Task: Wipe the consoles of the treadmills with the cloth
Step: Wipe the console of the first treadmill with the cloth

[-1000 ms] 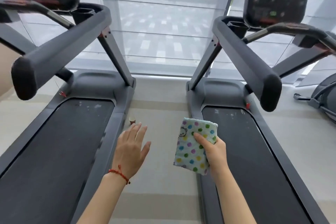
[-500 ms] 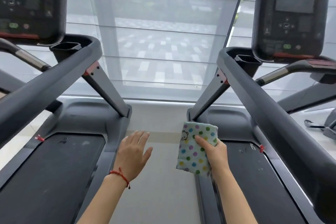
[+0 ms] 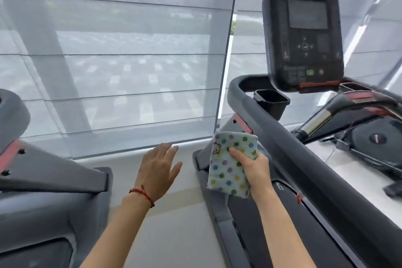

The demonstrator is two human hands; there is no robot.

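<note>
Cloth [image 3: 231, 164]: pale blue-white ground, scattered dots in green, purple, blue and yellow; small bear face printed near the top left corner.

Bracelet [image 3: 142, 193] on the wrist: red cord.

Console [image 3: 303, 35]: black shell, dark grey screen, one green button and one red button low down, red strip along the bottom edge.

Treadmill handrail [image 3: 282, 137]: dark grey, red accents at the joint.

Cup holder [image 3: 272, 102]: black.

Blinds [image 3: 121, 50]: translucent grey-white, horizontal seams.

Floor [image 3: 174, 224]: beige, possibly with a paler band; blur makes this uncertain.
</note>
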